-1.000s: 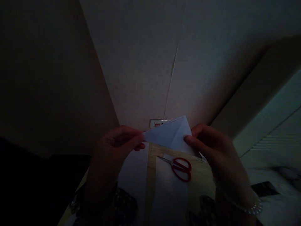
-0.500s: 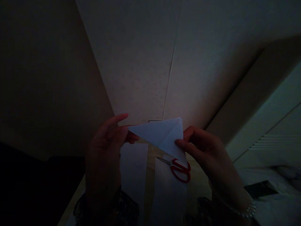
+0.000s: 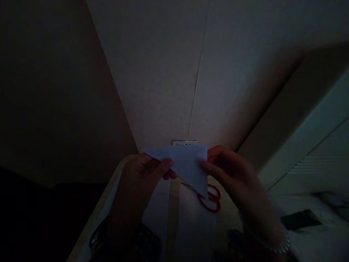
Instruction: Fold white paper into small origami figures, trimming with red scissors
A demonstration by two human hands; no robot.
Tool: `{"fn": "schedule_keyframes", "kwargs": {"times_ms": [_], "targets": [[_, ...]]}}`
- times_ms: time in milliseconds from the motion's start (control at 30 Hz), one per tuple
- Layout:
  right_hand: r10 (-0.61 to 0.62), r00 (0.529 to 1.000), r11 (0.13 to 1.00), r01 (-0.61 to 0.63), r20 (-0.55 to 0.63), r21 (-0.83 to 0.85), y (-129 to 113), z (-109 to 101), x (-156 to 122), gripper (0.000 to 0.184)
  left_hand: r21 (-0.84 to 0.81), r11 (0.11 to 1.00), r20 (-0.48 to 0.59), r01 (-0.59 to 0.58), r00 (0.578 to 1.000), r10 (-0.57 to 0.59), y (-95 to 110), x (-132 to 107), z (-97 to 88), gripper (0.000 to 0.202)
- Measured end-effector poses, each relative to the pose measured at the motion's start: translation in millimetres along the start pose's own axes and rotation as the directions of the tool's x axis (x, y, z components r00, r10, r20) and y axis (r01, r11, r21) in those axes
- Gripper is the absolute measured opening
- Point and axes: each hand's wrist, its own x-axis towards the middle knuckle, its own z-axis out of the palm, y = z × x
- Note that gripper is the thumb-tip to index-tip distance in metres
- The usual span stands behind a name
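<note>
A folded paper (image 3: 188, 162) hides part of a pair of scissors (image 3: 215, 199) lying below it and the lower portion of a wall socket (image 3: 184, 141) behind it, the socket's details too small to make out. Some fingers of the left hand (image 3: 147, 174) and the right hand (image 3: 234, 169), blurred at the thumb, disappear behind the folded paper. Nearer the wearer than the paper, white sheets (image 3: 195, 222) and dim sleeves (image 3: 148, 238) run off the bottom edge. A dark rectangle (image 3: 301, 219), well right of the paper, is unidentifiable.
</note>
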Motion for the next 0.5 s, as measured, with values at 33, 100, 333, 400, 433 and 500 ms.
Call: {"fn": "schedule_keyframes", "kwargs": {"times_ms": [33, 100, 333, 400, 433, 500], "targets": [[-0.007, 1.000, 1.000, 0.007, -0.012, 0.006, -0.2, 0.2, -0.5, 0.009, 0.001, 1.000, 0.013, -0.002, 1.000, 0.002, 0.1, 0.3, -0.2, 0.018], [-0.010, 0.999, 1.000, 0.010, -0.040, 0.002, -0.9, 0.4, -1.4, 0.010, 0.014, 1.000, 0.047, 0.000, 0.999, 0.000, 0.0, 0.7, -0.3, 0.019], [-0.248, 0.962, 0.962, 0.230, -0.118, -0.147, -0.7, -2.2, -4.9, 0.014, -0.083, 0.997, 0.204, -0.001, 0.979, 0.018, 0.6, -0.6, -5.7, 0.012], [-0.355, 0.930, 0.928, 0.339, -0.091, -0.153, -0.3, -3.1, -5.9, 0.023, -0.134, 0.991, 0.216, 0.011, 0.976, 0.019, 1.8, -1.6, -9.2, 0.012], [-0.388, 0.919, 0.914, 0.373, -0.076, -0.157, -0.4, -3.5, -6.4, 0.025, -0.146, 0.989, 0.217, 0.014, 0.976, 0.018, 2.6, -2.2, -10.7, 0.014], [-0.426, 0.903, 0.894, 0.411, -0.055, -0.179, -1.1, -3.8, -7.6, 0.026, -0.150, 0.989, 0.195, -0.007, 0.980, 0.036, 4.5, -3.5, -12.4, 0.016]]}}
